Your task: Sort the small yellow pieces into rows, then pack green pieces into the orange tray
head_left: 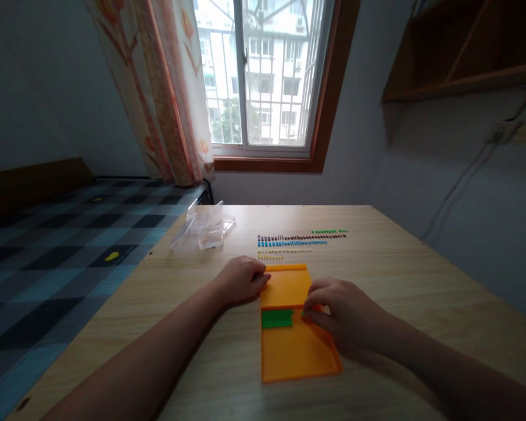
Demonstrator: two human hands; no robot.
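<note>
An orange plastic tray (pixel 298 362), split by a raised ridge across it, lies on the table in front of me. A row of green blocks (pixel 277 318) sits inside, against the left wall just below the ridge. My left hand (pixel 244 278) is closed at the tray's upper left edge, thumb over the rim. At the right side, my right hand (pixel 335 304) pinches a small green block (pixel 305 314), mostly hidden by the fingertips, a short gap from the end of the green row.
Beyond the tray, small pieces stand in colour rows: green pieces (pixel 331 231), dark brown pieces (pixel 301 237), blue pieces (pixel 291 243) and yellow pieces (pixel 270 258). Clear plastic packaging (pixel 204 229) lies at the back left of the wooden table (pixel 421 304). A bed (pixel 70 245) adjoins the left.
</note>
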